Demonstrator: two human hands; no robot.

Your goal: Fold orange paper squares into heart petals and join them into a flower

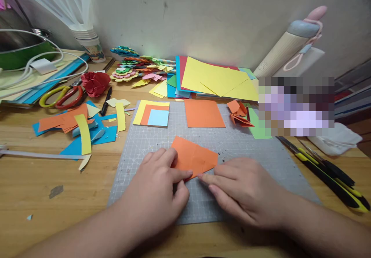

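A folded orange paper [194, 155] lies on the grey cutting mat [249, 150]. My left hand [162, 184] rests on its left part, with the index finger stretched along the lower edge and the other fingers curled. At the lower right edge of the paper, my right hand [249, 190] touches it with an extended index fingertip; the thumb is just below. Behind them on the mat are a flat orange square [204, 113], layered yellow, orange and blue squares [153, 113], and small folded orange pieces [240, 115].
Paper scraps [84, 134] and scissors [62, 97] lie on the left, near a crumpled red paper [95, 84]. Coloured sheets [217, 78] are stacked at the back. Cutters [327, 177] lie at the right, below a blurred patch and a white bag [336, 138].
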